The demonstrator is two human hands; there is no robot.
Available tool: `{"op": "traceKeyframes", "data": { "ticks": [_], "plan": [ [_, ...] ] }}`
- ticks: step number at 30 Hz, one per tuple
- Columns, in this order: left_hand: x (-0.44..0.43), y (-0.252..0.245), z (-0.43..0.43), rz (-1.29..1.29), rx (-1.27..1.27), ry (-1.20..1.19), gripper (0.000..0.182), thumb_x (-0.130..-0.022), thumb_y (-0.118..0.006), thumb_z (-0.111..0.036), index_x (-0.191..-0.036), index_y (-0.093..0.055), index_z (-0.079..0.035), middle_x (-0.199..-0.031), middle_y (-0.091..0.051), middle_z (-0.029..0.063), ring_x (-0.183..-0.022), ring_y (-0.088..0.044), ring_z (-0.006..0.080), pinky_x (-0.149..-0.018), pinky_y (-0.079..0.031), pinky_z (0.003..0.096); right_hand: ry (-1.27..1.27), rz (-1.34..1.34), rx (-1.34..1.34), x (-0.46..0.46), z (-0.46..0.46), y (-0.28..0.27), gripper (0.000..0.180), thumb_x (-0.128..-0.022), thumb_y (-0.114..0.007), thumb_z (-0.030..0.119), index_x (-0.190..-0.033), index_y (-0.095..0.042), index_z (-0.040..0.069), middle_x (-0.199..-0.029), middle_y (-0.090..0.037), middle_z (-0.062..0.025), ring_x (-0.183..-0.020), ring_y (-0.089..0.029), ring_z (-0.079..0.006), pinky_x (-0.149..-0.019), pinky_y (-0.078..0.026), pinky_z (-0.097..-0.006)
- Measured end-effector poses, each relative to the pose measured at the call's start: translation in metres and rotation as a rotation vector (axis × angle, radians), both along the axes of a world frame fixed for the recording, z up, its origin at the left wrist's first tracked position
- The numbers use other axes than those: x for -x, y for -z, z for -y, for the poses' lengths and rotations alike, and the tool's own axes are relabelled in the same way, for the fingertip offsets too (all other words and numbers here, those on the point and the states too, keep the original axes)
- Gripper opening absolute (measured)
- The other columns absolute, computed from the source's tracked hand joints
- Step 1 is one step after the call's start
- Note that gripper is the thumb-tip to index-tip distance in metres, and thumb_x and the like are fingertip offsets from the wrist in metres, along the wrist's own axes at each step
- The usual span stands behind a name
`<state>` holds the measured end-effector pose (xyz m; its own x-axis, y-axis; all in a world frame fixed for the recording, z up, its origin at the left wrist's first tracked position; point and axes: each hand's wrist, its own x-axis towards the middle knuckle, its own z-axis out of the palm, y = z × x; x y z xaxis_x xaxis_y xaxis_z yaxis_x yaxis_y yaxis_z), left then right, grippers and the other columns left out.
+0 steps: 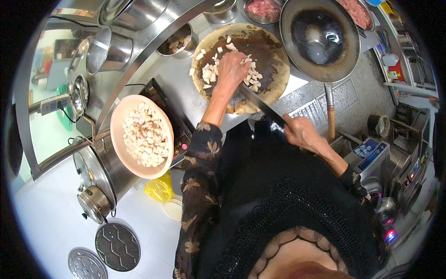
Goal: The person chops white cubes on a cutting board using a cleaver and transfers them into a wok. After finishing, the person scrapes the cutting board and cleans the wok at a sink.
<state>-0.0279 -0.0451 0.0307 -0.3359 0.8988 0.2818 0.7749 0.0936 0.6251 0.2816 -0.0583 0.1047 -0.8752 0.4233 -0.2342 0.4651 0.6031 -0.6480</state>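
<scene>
A round wooden chopping block (275, 75), darkly stained in the middle, lies on a steel counter. Pale diced pieces (209, 74) are scattered over it on both sides of my left hand (234, 68). That hand is bent down over the pieces beside the blade; what lies under its fingers is hidden. My right hand (302, 132) grips the handle of a cleaver-like knife (259, 101), whose blade reaches from the block's near edge toward my left hand. Left of the block, a pink oval bowl (116, 139) holds many similar pale cubes.
A wok (296, 42) with a wooden handle stands right of the block. Behind are a steel bowl of raw meat (263, 10) and a steel pot (219, 15). Another steel pot (190, 45) is at the left. The pink bowl overlaps a black cooktop (179, 122).
</scene>
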Motion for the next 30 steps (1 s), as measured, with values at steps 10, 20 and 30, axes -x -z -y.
{"op": "traceKeyframes", "data": {
  "ticks": [10, 20, 30],
  "plan": [
    [0.028, -0.007, 0.002, 0.508, 0.160, -0.180, 0.018, -0.079, -0.080, -0.010, -0.097, -0.079, -0.007, -0.079, -0.073, 0.0037, -0.069, -0.067, 0.0109, -0.063, -0.054, 0.0265, -0.064, -0.017, 0.030, 0.038, -0.001, 0.024, 0.019, -0.082, -0.061, 0.005, -0.097, -0.058, -0.005, -0.058, -0.057, -0.0189, -0.056, -0.062, -0.0388, -0.052, -0.047, -0.0496],
    [0.011, 0.005, 0.110, 0.974, -0.036, -0.334, 0.019, -0.089, -0.070, 0.008, -0.102, -0.077, -0.005, -0.093, -0.076, 0.0051, -0.085, -0.071, 0.0124, -0.076, -0.062, 0.0284, 0.063, -0.032, -0.034, 0.050, -0.024, 0.028, 0.013, -0.082, -0.059, 0.003, -0.093, -0.058, -0.005, -0.054, -0.057, -0.0181, -0.050, -0.061, -0.0374, -0.049, -0.048, -0.0494],
    [-0.037, 0.030, 0.118, 0.421, -0.140, -0.333, 0.012, -0.084, -0.074, 0.005, -0.094, -0.072, -0.001, -0.086, -0.063, 0.0069, -0.069, -0.065, 0.0159, -0.062, -0.055, 0.0290, 0.015, -0.059, -0.062, 0.037, -0.021, 0.027, 0.010, -0.085, -0.059, 0.001, -0.094, -0.058, -0.005, -0.051, -0.056, -0.0165, -0.045, -0.060, -0.0336, -0.046, -0.049, -0.0455]
  ]
}}
